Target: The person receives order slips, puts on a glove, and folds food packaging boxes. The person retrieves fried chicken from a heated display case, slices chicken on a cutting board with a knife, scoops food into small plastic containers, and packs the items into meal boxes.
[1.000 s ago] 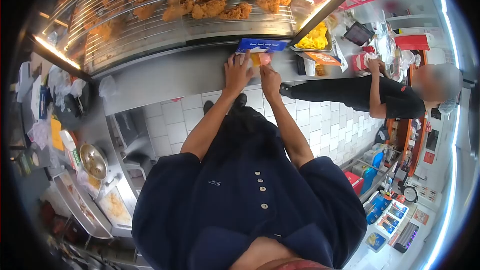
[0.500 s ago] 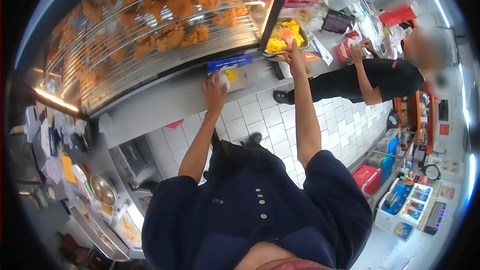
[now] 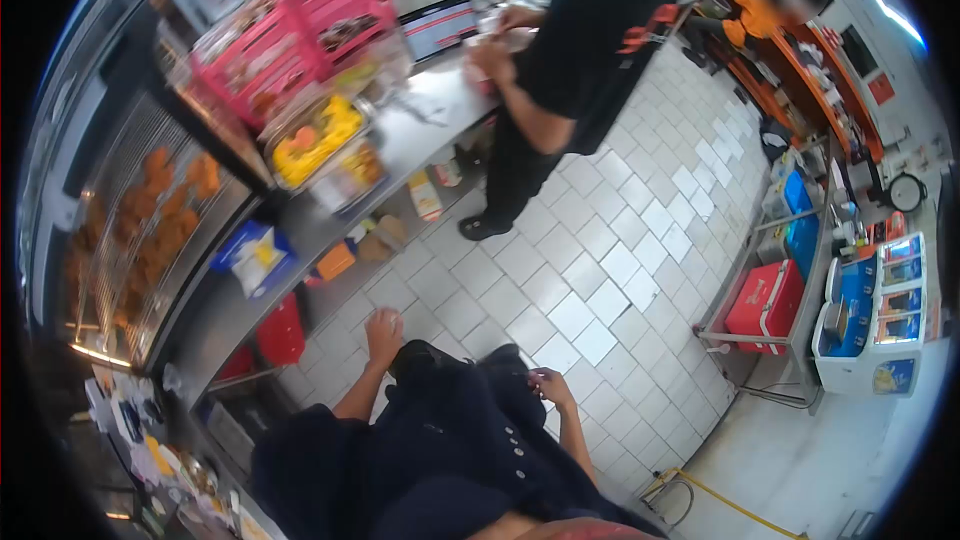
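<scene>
My left hand (image 3: 383,334) is off the counter, in front of my body above the floor. Its fingers are loosely bent and I see nothing in them. Low beside my dark apron is my right hand (image 3: 548,386), its fingers curled in with no object visible. On the counter lies a blue-and-white bag (image 3: 255,258) with some yellow food at its opening, away from both hands. Further along, a metal tray (image 3: 275,178) holds yellow food (image 3: 330,130) with an orange scoop (image 3: 303,138) resting in it.
A glass warmer with fried chicken (image 3: 150,210) stands at the left. Pink baskets (image 3: 255,60) and a tablet (image 3: 440,30) are further along. A co-worker in black (image 3: 600,40) stands at the counter. A red cool box (image 3: 762,305) sits on a rack at the right.
My left hand has let go of the bag and my right hand has let go of the scoop. Both have come back toward my body. My view has swung right, toward the floor.
</scene>
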The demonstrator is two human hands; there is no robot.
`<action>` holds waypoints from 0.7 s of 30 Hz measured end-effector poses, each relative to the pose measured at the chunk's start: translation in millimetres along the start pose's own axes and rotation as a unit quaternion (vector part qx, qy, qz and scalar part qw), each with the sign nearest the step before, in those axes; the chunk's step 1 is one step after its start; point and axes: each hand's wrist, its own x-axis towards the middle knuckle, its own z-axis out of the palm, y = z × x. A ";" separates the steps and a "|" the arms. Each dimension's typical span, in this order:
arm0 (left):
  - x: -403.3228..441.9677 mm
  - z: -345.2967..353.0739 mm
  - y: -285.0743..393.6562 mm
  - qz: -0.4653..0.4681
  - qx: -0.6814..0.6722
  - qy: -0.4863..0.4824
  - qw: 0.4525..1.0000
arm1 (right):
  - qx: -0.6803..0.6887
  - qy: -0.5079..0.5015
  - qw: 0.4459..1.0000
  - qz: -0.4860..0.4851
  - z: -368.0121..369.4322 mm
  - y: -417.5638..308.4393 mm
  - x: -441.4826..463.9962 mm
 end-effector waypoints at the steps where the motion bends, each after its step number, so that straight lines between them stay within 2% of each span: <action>1: -0.7 36.2 -4.5 -0.009 -0.034 -0.112 0.993 | 0.121 0.015 0.989 0.080 -31.1 6.7 -7.2; 2: -1.0 68.8 -6.8 -0.022 -0.064 -0.225 0.972 | 0.155 0.044 0.985 0.058 -59.0 14.7 -1.0; 3: -3.9 74.6 17.7 -0.171 -0.168 -0.324 0.915 | 0.187 0.084 0.977 0.051 -84.2 14.0 10.3; 4: 2.4 82.2 41.1 -0.312 -0.266 -0.403 0.819 | 0.209 0.103 0.971 0.053 -110.1 5.4 28.8; 5: 12.2 92.8 66.2 -0.306 -0.263 -0.400 0.823 | 0.229 0.121 0.964 0.054 -140.9 -5.7 51.0; 7: 20.1 119.3 89.0 -0.416 -0.404 -0.375 0.724 | 0.269 0.120 0.956 0.001 -200.8 -33.0 106.3; 9: 28.3 176.7 54.0 -0.201 -0.270 -0.332 0.881 | 0.314 0.133 0.940 -0.023 -261.6 -78.2 169.0; 10: 34.0 199.4 46.4 -0.107 -0.177 -0.278 0.938 | 0.327 0.143 0.933 -0.043 -293.9 -104.8 204.0; 11: 48.6 225.7 71.7 -0.057 -0.043 -0.296 0.952 | 0.340 0.153 0.926 -0.061 -324.6 -130.2 236.8; 13: 74.3 261.7 117.7 0.055 0.235 -0.305 0.921 | 0.348 0.142 0.920 -0.112 -390.3 -187.9 291.3; 14: 99.4 269.3 137.9 -0.044 0.113 -0.310 0.943 | 0.345 0.145 0.920 -0.116 -421.3 -216.2 312.0; 15: 130.3 282.1 163.0 -0.071 0.065 -0.305 0.947 | 0.343 0.128 0.921 -0.132 -450.3 -243.6 329.7; 18: 231.5 342.6 241.9 -0.110 -0.090 -0.270 0.952 | 0.281 0.104 0.941 -0.156 -537.7 -317.2 383.3; 21: 326.2 365.4 361.2 -0.157 -0.279 -0.238 0.917 | 0.225 0.088 0.956 -0.167 -610.3 -359.2 421.6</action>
